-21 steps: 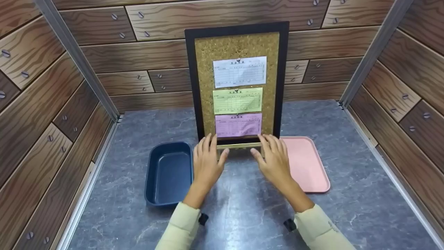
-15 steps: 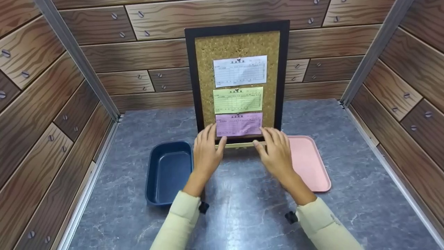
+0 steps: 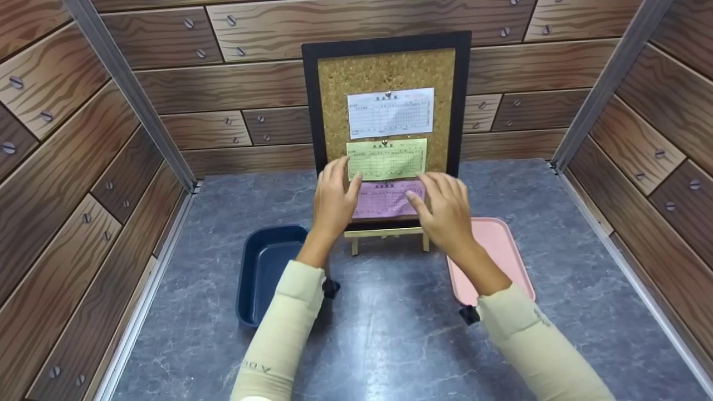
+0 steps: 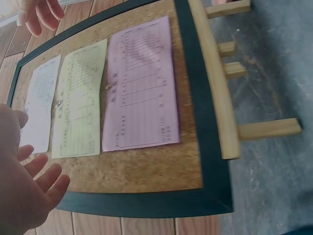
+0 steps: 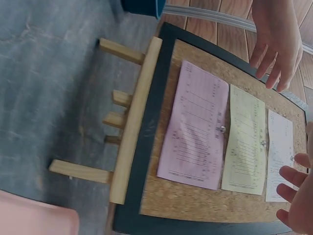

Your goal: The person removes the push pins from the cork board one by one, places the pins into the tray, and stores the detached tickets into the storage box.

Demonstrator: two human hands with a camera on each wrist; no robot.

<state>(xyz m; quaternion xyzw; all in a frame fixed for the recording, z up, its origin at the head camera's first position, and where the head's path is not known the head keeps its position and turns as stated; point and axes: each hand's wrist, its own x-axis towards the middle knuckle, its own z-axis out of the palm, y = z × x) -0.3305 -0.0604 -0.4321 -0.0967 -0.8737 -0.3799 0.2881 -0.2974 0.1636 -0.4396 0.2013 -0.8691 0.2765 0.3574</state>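
Note:
A black-framed cork board leans on a small wooden easel. Pinned one above another on it are a white slip, a green slip and a purple slip. My left hand hovers before the board's left side, fingers spread and holding nothing. At the right side my right hand is also empty, its fingers relaxed near the lower right of the green slip. Both wrist views show gaps between the hands and the slips.
A dark blue tray stands on the grey marbled table left of the easel, partly behind my left forearm. To the right lies a pink tray, partly covered by my right forearm. Wood-patterned walls enclose the table.
Both hands have moved up from the board's bottom edge to about the height of the green and purple slips. The slips and trays have not moved.

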